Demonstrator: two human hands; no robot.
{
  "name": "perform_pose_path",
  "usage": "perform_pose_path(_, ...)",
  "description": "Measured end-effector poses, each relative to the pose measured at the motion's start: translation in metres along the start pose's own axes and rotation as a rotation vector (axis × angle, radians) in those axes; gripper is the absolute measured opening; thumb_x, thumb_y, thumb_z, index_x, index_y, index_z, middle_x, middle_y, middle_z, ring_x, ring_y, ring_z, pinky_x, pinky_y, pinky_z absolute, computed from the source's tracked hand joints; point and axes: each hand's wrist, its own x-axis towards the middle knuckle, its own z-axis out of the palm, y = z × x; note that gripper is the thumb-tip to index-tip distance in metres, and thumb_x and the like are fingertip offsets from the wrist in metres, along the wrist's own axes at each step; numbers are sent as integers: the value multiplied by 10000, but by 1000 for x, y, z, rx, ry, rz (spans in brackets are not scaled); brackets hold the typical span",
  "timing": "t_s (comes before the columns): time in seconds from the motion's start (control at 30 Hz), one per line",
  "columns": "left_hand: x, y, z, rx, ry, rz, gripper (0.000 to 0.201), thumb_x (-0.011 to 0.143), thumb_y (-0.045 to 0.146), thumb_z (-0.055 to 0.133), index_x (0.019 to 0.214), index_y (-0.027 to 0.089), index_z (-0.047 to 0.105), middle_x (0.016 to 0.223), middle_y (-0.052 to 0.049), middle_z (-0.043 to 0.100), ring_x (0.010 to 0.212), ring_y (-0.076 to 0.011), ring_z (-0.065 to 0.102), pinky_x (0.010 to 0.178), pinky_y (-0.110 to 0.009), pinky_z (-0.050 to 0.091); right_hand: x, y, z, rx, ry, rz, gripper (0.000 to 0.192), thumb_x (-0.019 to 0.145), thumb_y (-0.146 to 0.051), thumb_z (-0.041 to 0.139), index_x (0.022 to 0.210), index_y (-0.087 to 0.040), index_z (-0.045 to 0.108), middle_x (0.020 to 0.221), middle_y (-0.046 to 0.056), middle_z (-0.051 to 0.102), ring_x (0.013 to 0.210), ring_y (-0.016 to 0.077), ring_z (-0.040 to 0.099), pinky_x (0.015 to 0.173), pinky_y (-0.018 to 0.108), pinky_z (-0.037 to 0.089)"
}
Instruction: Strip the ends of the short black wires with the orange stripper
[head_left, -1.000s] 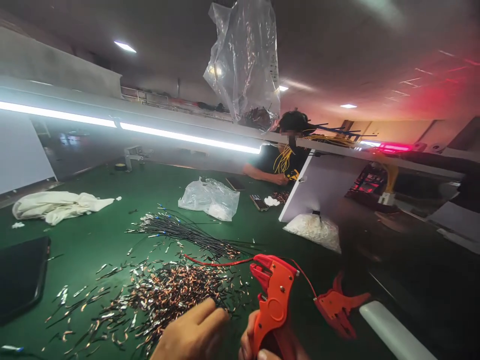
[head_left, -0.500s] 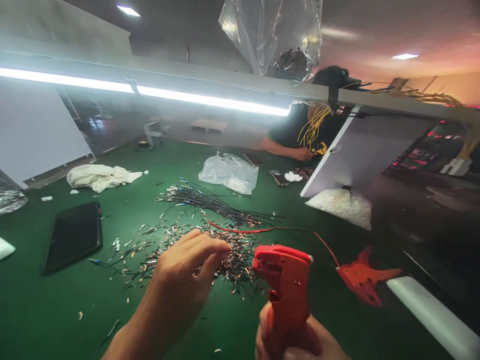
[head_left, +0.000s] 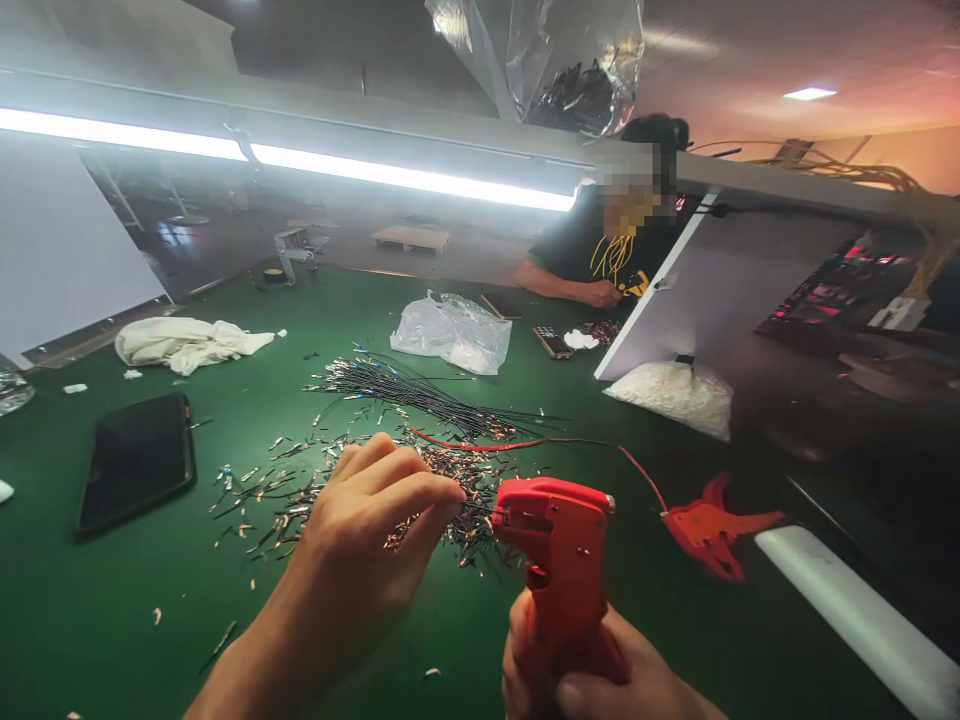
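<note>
While right hand [head_left: 600,670] grips red stripper [head_left: 559,560] | left hand [head_left: 375,530] pinches thin wire [head_left: 472,508] at its head

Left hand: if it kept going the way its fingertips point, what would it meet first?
The left hand points right, toward the red wire stripper held in the right hand. It would likely meet the stripper's head first, though depth is unclear.

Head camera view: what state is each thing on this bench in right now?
Red wire stripper: upright, gripped by right hand.
Left hand: pinched fingertips at the stripper's head.
Second red stripper: lying flat, unheld.
Wire scraps: scattered loose.
Black wire bundle: lying flat.
Phone: screen dark.
Clear bag: crumpled.
</note>
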Motion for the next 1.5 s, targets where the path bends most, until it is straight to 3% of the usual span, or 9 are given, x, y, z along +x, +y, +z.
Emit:
perform_pose_path(0.17, -1, -1, -1, -35, -53, -34, 145, 898, 64, 625, 888, 206, 655, 748, 20, 639, 742, -155, 480, 693, -302, 382, -1, 5, -3, 52, -14, -5, 345, 809, -348, 788, 1035, -164, 604, 860, 49, 616, 773, 152, 546, 754, 317, 404)
perform_pose_path(0.5, -5, 2, 8, -10, -83, -55, 144, 934, 99, 588, 859, 199, 659, 714, 7, 599, 736, -171, 439, 705, -327, 328, -4, 11, -3, 60, 154, 44, 291, 763, -296, 828, 937, -145, 651, 826, 28, 630, 737, 125, 527, 710, 254, 390)
perform_pose_path(0.73, -4, 0, 4, 20, -123, -42, 166, 926, 98, 596, 839, 217, 671, 727, 3, 583, 766, -180, 430, 722, -327, 324, -2, 0, 1, -78, 36, 8, 308, 789, -371, 777, 912, -136, 620, 745, 14, 584, 640, 107, 482, 601, 238, 359)
perform_pose_path(0.87, -6, -3, 2, 32, -131, -31, 178, 913, 88, 607, 856, 243, 675, 751, 5, 582, 783, -186, 433, 737, -331, 324, -2, -4, 5, -64, 47, 20, 331, 750, -355, 797, 923, -150, 603, 752, 12, 598, 636, 105, 497, 599, 231, 370)
perform_pose_path(1.13, -6, -2, 3, -16, -110, -57, 181, 932, 93, 578, 835, 232, 644, 725, 24, 579, 773, -176, 438, 751, -336, 310, 0, -9, 3, -166, 59, 97, 433, 662, -510, 829, 728, -152, 595, 588, -33, 500, 531, 84, 402, 515, 243, 294)
perform_pose_path(1.27, -7, -3, 6, -38, -107, -70, 164, 951, 120, 566, 843, 223, 635, 726, 22, 582, 771, -175, 440, 754, -332, 322, -1, -8, 9, -181, 115, 40, 433, 668, -493, 835, 659, -149, 572, 561, -44, 471, 514, 67, 369, 495, 232, 255)
perform_pose_path(1.5, -8, -10, 9, -56, -152, -87, 134, 944, 117, 569, 868, 212, 626, 766, 27, 649, 755, -163, 476, 745, -309, 349, 2, -9, 12, -160, 64, -35, 397, 749, -466, 776, 678, -142, 558, 559, -58, 426, 490, 59, 335, 476, 229, 251)
